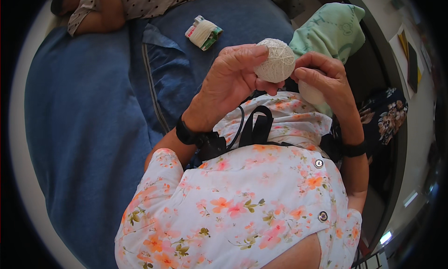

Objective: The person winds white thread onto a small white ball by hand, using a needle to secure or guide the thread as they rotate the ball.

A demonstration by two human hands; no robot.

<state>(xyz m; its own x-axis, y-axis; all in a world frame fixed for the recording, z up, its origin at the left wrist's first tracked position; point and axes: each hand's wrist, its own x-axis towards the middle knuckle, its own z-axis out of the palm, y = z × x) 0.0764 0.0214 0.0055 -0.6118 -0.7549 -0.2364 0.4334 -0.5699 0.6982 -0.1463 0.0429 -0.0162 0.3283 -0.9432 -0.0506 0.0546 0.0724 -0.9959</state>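
A round ball of off-white thread [276, 61], its strands crossing in many directions, is held up in my left hand [228, 72]. The thumb presses on its upper left and the fingers curl beneath it. Close against its right side is my right hand [327, 80], with thumb and index finger pinched together by the ball. Under those fingers that hand also holds a second pale, rounded ball [311, 93], mostly covered, so its surface is hard to make out. Both hands are above my lap, over a white floral garment [252, 194].
On the blue bedspread [84, 129] ahead lies a small packet wrapped with white thread [204, 33]. A person in a dotted top [144, 5] lies at the far left. Green printed cloth [333, 31] is beyond my right hand; a pale desk [373, 17] runs along the right.
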